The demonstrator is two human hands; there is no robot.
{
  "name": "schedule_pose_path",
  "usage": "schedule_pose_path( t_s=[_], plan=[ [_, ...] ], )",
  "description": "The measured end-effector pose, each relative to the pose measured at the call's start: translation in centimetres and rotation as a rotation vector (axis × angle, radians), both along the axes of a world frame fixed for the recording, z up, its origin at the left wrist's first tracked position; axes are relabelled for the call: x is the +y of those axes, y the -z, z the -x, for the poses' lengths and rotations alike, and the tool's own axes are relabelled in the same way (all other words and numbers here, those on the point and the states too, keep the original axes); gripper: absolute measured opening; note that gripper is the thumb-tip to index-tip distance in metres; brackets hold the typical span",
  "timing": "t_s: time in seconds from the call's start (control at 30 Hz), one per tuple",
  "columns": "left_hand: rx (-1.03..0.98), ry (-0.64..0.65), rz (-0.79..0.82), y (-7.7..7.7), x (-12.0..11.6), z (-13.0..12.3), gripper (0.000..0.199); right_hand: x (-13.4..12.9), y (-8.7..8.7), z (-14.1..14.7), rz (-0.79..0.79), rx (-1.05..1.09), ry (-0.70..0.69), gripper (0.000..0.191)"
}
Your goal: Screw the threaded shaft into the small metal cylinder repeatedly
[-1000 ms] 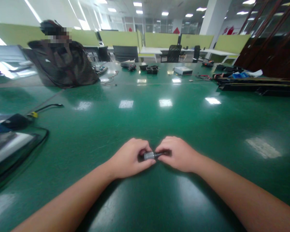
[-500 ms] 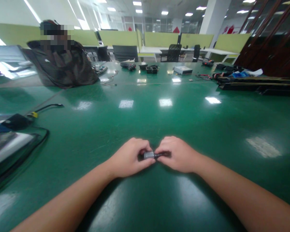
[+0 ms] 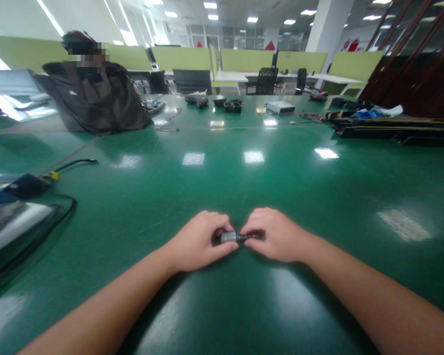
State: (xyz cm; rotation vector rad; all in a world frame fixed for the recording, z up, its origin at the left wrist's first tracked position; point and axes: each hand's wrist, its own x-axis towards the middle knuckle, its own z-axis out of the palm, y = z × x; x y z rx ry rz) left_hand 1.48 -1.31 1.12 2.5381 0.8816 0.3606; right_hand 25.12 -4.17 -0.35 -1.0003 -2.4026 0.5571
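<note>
In the head view a small silver-grey cylinder [image 3: 228,237] with a dark, narrower end [image 3: 241,237] lies level between my hands, just over the table. My left hand [image 3: 202,241] is closed around the cylinder's left part, thumb in front and fingers behind. With thumb and fingertips my right hand [image 3: 272,234] pinches the dark narrow end from the right. The fingers hide both ends of the piece, and its exact kind cannot be made out.
The glossy green table [image 3: 163,182] spreads all around. At left are a flat white-grey device [image 3: 29,217] and a black cable [image 3: 72,204]. A large dark bag [image 3: 99,103] stands at the far left. Black panels [image 3: 392,130] are stacked at far right; a white box [image 3: 280,107] sits farther back.
My right hand has shifted slightly to the right, and a little more of the dark narrow end shows. My left hand has barely moved.
</note>
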Motion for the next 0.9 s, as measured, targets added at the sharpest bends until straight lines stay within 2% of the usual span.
schedule_pose_path(
  t_s=[0.6, 0.9],
  plan=[
    [-0.002, 0.003, 0.007, 0.1, 0.0, 0.2, 0.019, -0.1, -0.3, -0.7, 0.009, -0.026, 0.011, 0.012],
    [-0.007, -0.001, 0.007, 0.1, 0.0, 0.3, 0.02, 0.0, -0.9, -1.2, 0.07, -0.038, 0.026, 0.011]
  ],
)
